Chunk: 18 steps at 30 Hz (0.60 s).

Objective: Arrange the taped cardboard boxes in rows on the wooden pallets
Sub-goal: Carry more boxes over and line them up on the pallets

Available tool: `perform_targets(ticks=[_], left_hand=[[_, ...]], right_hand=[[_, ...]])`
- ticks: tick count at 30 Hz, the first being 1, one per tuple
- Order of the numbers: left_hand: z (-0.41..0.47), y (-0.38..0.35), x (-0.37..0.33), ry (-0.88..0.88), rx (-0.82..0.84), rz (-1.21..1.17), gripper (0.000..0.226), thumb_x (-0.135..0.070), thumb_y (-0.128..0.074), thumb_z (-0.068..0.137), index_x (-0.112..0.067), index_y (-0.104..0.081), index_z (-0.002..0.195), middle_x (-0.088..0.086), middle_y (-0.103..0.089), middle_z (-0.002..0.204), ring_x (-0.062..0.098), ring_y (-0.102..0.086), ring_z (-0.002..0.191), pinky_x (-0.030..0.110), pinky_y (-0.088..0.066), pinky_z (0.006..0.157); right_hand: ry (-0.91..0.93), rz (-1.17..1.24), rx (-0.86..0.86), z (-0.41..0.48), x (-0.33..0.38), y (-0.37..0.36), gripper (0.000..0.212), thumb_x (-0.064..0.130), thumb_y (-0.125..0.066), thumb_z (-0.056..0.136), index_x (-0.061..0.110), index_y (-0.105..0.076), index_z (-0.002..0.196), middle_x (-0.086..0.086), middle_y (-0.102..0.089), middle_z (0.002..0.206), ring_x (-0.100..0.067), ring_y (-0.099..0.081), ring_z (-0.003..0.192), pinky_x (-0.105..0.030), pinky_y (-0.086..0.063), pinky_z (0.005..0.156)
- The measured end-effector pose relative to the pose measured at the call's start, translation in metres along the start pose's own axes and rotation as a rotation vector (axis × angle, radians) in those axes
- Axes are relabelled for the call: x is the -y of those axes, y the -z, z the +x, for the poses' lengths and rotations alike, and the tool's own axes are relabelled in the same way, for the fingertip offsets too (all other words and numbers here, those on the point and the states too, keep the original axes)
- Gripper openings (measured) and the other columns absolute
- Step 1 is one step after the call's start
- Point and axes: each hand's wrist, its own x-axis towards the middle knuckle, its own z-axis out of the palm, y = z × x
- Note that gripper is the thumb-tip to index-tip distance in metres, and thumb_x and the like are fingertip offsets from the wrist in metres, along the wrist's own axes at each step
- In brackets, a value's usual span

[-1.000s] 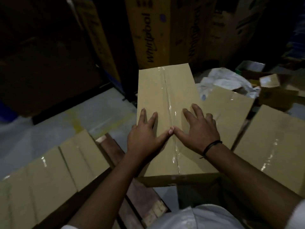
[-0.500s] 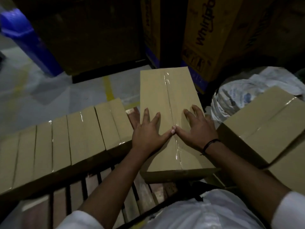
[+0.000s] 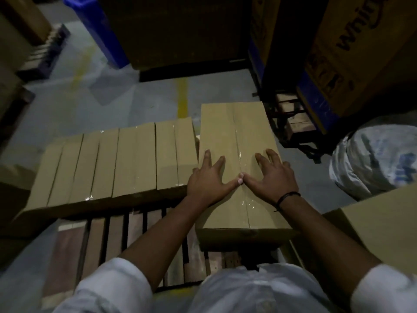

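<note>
A long taped cardboard box (image 3: 232,134) lies in front of me, its clear tape seam running down the middle. My left hand (image 3: 208,179) and my right hand (image 3: 272,177) lie flat on its top, fingers spread, thumbs touching over the seam. To its left a row of several taped boxes (image 3: 126,161) stands side by side on the wooden pallet (image 3: 108,236). The long box's left edge sits close beside the row's right end.
Another cardboard box (image 3: 383,222) juts in at the right. A bulging white plastic sack (image 3: 374,159) lies behind it. Large printed cartons (image 3: 352,48) on blue racking stand at the back right. A yellow floor line (image 3: 182,96) runs ahead over grey concrete.
The view has swung left: the row of boxes and the pallet slats have come into sight, and the boxes at the right have slid out. Both hands stay flat on the long box.
</note>
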Motion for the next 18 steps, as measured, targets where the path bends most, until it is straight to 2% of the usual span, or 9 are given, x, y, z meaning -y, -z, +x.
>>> perform_targets(ticks=[10,18], left_hand=[[0.077,-0.011,-0.035,0.138,0.0,-0.017,0.105,-0.099,-0.038,0.074,-0.041,-0.023,0.16,-0.001,0.002,0.172,0.045,-0.037,0.145,0.056,-0.041,0.109],[0.122,-0.034,-0.002,0.167,0.057,-0.112,0.107,-0.096,-0.047,0.072,-0.045,-0.015,0.161,-0.007,0.012,0.171,0.045,-0.03,0.148,0.058,-0.041,0.112]], right_hand=[[0.117,0.017,0.105,0.1,-0.042,0.008,0.092,0.089,-0.038,0.079,0.036,-0.033,0.155,0.001,-0.016,0.167,-0.042,-0.034,0.137,-0.053,-0.034,0.112],[0.151,-0.043,0.125,0.147,-0.037,-0.031,0.092,0.088,-0.035,0.082,0.035,-0.03,0.157,0.0,-0.01,0.168,-0.042,-0.03,0.137,-0.052,-0.033,0.112]])
